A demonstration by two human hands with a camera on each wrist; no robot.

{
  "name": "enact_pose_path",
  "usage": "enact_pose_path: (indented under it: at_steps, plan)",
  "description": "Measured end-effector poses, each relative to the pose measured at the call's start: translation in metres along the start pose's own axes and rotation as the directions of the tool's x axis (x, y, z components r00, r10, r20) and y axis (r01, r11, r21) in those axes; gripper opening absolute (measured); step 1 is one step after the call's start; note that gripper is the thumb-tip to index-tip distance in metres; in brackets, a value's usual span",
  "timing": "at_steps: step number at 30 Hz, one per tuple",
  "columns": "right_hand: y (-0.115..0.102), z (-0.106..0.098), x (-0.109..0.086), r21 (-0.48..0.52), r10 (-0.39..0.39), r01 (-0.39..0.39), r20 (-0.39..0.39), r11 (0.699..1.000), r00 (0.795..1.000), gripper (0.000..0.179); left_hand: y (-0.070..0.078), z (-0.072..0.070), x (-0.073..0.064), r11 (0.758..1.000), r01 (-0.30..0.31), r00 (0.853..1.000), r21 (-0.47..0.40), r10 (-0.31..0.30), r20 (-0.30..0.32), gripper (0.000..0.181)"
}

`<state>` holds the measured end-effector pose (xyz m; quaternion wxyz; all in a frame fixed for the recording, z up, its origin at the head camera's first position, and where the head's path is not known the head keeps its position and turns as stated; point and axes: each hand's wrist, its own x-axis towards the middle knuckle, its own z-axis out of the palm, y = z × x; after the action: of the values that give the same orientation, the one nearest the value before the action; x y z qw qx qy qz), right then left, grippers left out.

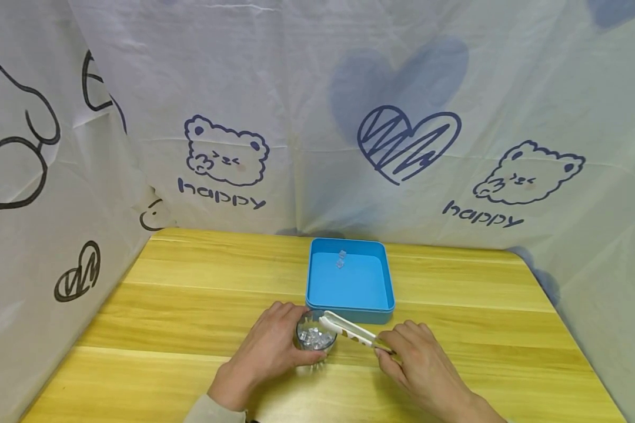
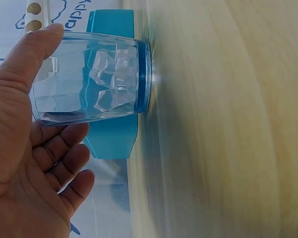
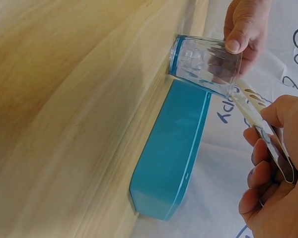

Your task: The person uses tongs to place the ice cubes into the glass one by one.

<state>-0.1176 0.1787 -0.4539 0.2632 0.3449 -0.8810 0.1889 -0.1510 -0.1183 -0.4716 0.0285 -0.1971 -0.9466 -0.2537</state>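
Observation:
My left hand (image 1: 272, 343) grips a clear tumbler (image 2: 64, 84) near its rim, thumb on one side and fingers on the other. The glass has a blue base and stands upright on the table. Several clear ice-like cubes (image 2: 109, 74) lie in its bottom. With my right hand (image 1: 420, 364) I hold white-tipped tongs (image 1: 351, 332) by the metal handle. Their tips are at the mouth of the glass, overlapping its rim in the head view. Just behind the glass is a blue box (image 1: 349, 291), with two clear cubes (image 1: 341, 259) toward its back.
Under everything is a wooden table (image 1: 211, 299) with yellowish grain. A white printed cloth (image 1: 307, 117) hangs along its back and both sides. The blue box's front wall (image 3: 171, 144) rises close beside the glass.

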Motion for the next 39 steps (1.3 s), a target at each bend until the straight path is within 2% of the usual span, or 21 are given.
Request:
enact_pose_path:
  at_steps: [12, 22, 31, 39]
  plan:
    - [0.005, 0.002, 0.004, -0.003, -0.011, 0.011, -0.050, 1.000, 0.999, 0.009, -0.001, 0.000, 0.000, 1.000, -0.010, 1.000, -0.012, 0.010, -0.007, 0.086]
    - [0.017, 0.004, 0.014, -0.008, 0.028, -0.028, -0.060, 1.000, 0.998, 0.010, 0.000, 0.001, -0.001, 1.000, -0.006, 1.000, -0.013, 0.006, -0.009, 0.085]
    - [0.030, 0.007, 0.031, -0.049, 0.111, -0.111, -0.007, 0.993, 0.994, 0.009, -0.001, 0.002, -0.001, 1.000, -0.002, 1.000, -0.014, 0.002, -0.011, 0.084]
    - [0.050, 0.018, 0.042, -0.106, 0.206, -0.200, 0.046, 0.974, 0.978, 0.011, -0.002, 0.002, -0.001, 1.000, -0.011, 1.000, -0.010, 0.011, -0.017, 0.084]
